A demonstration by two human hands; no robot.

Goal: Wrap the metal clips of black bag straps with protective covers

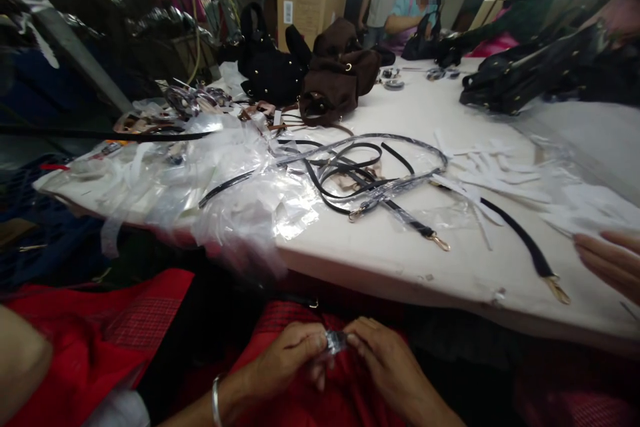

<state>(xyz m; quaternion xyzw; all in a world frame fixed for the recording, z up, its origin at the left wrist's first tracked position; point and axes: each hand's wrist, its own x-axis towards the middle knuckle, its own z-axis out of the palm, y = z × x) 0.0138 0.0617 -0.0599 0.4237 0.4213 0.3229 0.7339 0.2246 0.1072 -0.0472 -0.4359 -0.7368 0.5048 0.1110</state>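
Note:
My left hand (290, 355) is closed, thumb and fingers pinching one end of a small dark piece in shiny clear plastic (336, 341). The other end of it is pinched by my right hand (385, 357). Both hands are low over a red garment, below the table edge. Just above them, a dark strap end with a gold-coloured metal fitting (313, 303) shows; whether it joins the held piece, I cannot tell. On the table beyond, black straps (345, 173) lie looped, some in clear plastic. One strap ends in a gold snap hook (440, 241).
Crumpled clear plastic bags (240, 207) cover the table's left front and hang over its edge. White strips (505, 177) lie at right, near another person's hand (613, 260). A brown bag (340, 73) and black bags stand farther back, with people behind. Another person's arm is at lower left.

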